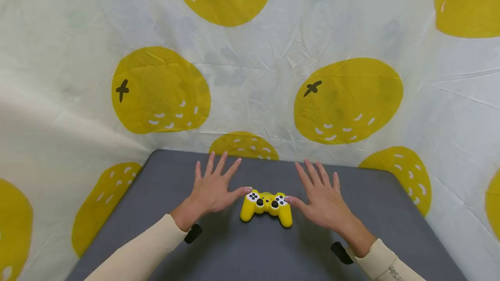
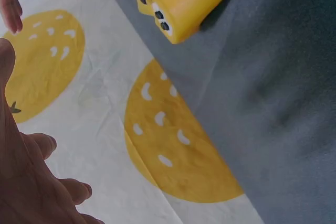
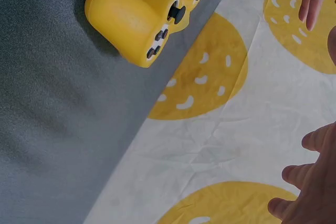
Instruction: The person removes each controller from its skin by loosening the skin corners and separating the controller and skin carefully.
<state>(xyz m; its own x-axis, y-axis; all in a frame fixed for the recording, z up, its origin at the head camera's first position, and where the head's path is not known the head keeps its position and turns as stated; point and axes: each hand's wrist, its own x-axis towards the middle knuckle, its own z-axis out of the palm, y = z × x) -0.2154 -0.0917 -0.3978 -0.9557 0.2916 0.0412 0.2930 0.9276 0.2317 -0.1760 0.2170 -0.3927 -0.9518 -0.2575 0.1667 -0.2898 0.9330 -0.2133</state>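
At the middle of the grey worktop [image 1: 156, 211] lies the yellow game controller [image 1: 266, 206], face up, handles toward you, sticks and buttons showing. Your left hand [image 1: 212, 190] sits just to its left, fingers spread and straight, thumb tip at the upper left corner, touching or nearly so. Your right hand [image 1: 322, 198] mirrors it on the other side, thumb tip at the right button cluster. Neither grip is closed; both are released, palms down over the worktop.

Judgement: to take it cleanly, bring both palms in level and wrap each handle together, thumbs kept off the sticks, so it does not twist or skid on the fabric.

Forearms in cream sleeves [image 1: 140, 250] angle inward from the near edge. Behind, a white sheet with yellow fruit prints [image 1: 347, 99] hangs close.
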